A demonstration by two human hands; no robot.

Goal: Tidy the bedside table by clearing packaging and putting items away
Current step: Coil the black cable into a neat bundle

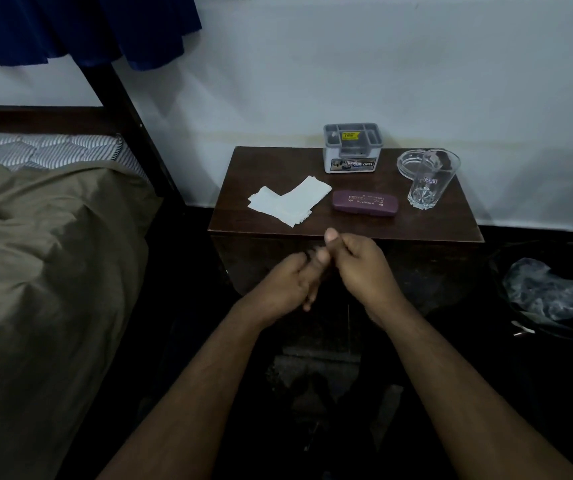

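Observation:
A dark wooden bedside table [264, 164] stands against the white wall. On it lie white paper pieces [290, 200] at the left, a purple glasses case [365, 201] in the middle, a grey organiser box [353, 147] at the back, a glass ashtray [411, 162] and a clear tumbler [432, 180] at the right. My left hand [286, 282] and my right hand [359, 263] meet in front of the table's front edge, below its top. Their fingers are curled and touch each other. I see nothing held in either hand.
A bed with an olive cover [42, 244] and a dark frame post [132, 126] fills the left. Blue cloth [80, 26] hangs above it. A crumpled clear plastic bag [548, 289] sits in a dark bin on the floor at the right.

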